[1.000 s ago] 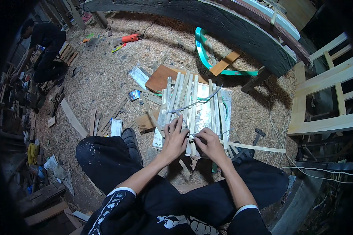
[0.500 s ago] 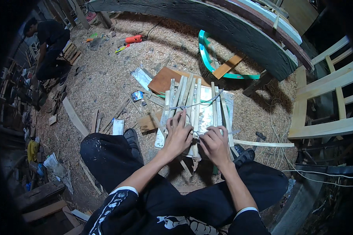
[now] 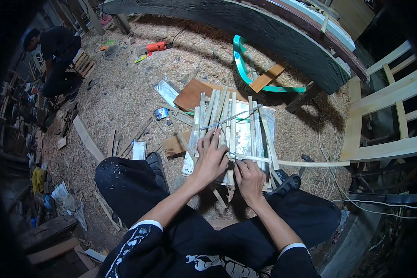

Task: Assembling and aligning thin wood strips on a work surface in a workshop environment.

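While our left hand (image 3: 211, 160) pressed flat on the bamboo slats (image 3: 231, 125), our right hand (image 3: 249, 178) pinched one strip (image 3: 292, 162). Loose slats could have slid apart, we reckoned

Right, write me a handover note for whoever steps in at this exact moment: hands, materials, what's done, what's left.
Left hand: flat on the row of bamboo slats, fingers spread, pressing them down.
Right hand: pinching the near end of a long thin strip that runs crosswise off to the right, where it meets the slats.
Slats lie side by side on a pale sheet on the sawdust floor, between the feet. A thin rod lies across their far part.
Done: slats laid out in a row.
Left: the cross strip looks only started; whether anything is fixed I cannot tell.
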The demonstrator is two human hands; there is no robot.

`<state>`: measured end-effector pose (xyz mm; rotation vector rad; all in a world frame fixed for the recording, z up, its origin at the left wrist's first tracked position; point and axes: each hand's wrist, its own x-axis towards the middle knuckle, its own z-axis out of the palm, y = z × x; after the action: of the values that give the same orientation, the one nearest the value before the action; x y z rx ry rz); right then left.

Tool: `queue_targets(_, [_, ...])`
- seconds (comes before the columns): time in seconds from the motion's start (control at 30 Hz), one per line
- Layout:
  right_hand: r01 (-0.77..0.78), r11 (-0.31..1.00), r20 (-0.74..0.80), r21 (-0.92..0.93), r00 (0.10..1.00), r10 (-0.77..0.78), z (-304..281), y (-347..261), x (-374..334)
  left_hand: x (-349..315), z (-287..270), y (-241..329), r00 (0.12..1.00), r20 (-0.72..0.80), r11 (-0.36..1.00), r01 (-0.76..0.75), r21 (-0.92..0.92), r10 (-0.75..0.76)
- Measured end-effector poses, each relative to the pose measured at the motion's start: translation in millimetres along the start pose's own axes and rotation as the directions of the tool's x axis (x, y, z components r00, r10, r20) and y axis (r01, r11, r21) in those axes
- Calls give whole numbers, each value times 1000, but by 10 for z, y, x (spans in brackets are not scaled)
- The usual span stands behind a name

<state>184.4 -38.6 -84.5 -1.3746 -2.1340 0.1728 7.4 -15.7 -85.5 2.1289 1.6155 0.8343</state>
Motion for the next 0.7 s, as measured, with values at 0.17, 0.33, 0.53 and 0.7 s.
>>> queue_targets(0.17, [-320, 892, -20, 319, 939, 344, 99, -56, 2, 31, 19, 50, 999, -53, 999, 9, -51, -12])
queue_targets(0.33, [-613, 401, 338, 680, 748, 571, 192, -42, 46, 32, 36, 46, 998, -58, 995, 20, -93, -25])
queue_targets(0.53, [-588, 109, 510, 801, 767, 391, 183, 32, 87, 9, 78, 26, 997, -58, 993, 36, -114, -43])
queue_targets(0.7, [-687, -62, 650, 724, 649, 394, 133, 43, 158, -32, 109, 1, 998, -45, 988, 47, -146, -54])
